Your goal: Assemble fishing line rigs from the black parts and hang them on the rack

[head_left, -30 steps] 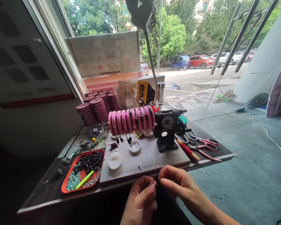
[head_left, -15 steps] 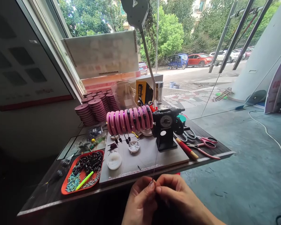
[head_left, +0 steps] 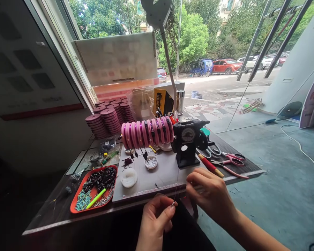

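Note:
My left hand (head_left: 156, 219) is in front of the table's near edge, thumb and forefinger pinched on a small metal piece (head_left: 173, 204), too small to name surely. A thin line (head_left: 177, 183) runs up from that pinch toward the black winding machine (head_left: 187, 143). To the right and higher, my right hand (head_left: 210, 188) hovers over the table edge with its fingers curled together. Whatever its fingertips hold, if anything, cannot be made out. Beyond both hands, a row of pink foam spools (head_left: 146, 134) sits on the machine's shaft, with short dark pieces dangling below.
An orange tray (head_left: 72, 205) at left holds black parts, small tubes and a yellow-green pen. White dishes (head_left: 129, 177) stand on the grey board (head_left: 162, 184). Scissors (head_left: 232, 159) and a red-handled tool (head_left: 210, 164) lie at right. Pink spool stacks (head_left: 110, 120) stand behind.
My right hand has parted from my left, moving up and to the right. My left hand keeps its pinch on the small metal piece. The whole view has shifted slightly.

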The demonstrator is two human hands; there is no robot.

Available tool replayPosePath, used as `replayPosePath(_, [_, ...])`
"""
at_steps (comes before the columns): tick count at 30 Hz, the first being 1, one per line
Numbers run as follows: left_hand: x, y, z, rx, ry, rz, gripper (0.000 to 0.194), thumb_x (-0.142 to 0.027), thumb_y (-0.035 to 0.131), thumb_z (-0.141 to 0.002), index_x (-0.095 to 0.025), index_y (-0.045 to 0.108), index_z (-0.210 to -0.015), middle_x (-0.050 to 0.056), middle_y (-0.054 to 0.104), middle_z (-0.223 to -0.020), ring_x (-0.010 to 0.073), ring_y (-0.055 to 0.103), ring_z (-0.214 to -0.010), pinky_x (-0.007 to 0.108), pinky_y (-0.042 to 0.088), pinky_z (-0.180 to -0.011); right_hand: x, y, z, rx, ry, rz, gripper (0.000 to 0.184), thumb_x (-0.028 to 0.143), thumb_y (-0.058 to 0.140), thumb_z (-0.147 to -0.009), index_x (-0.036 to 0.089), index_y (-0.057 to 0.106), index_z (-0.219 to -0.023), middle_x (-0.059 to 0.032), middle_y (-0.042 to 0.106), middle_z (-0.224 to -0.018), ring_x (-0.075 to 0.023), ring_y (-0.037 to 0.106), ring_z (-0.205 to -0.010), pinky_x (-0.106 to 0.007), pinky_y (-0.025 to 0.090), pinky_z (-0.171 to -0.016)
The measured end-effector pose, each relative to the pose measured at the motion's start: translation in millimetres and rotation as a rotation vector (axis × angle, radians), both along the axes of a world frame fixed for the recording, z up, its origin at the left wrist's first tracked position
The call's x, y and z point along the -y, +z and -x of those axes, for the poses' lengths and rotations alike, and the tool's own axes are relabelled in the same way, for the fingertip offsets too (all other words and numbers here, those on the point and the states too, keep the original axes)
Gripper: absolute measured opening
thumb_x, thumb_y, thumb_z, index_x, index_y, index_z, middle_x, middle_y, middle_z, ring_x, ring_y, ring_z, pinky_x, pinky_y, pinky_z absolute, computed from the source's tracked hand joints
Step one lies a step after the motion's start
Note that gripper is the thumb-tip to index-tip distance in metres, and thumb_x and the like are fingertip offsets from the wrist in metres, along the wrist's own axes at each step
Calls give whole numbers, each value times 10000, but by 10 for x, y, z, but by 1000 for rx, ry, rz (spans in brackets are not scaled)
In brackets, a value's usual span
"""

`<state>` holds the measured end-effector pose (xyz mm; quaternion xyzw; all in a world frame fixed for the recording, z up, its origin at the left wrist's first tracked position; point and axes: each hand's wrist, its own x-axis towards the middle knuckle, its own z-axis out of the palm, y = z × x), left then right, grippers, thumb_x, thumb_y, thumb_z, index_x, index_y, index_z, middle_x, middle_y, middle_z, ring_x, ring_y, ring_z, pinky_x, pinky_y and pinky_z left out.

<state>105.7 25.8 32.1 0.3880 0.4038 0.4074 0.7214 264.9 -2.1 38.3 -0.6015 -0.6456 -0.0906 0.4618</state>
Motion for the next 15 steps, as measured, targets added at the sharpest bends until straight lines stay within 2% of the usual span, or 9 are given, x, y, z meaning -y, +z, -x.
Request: replayPosePath(15, [13,43,-10,-12,41,19,112,-202,776,-509,-154,700,-575,4,649,-588,12,317,-391,146,229,-380,56,24,-3,-18,16,80,182,125,471,-761,198,458,-595,17,490,-574,-121,479,-539,-220,356,-497])
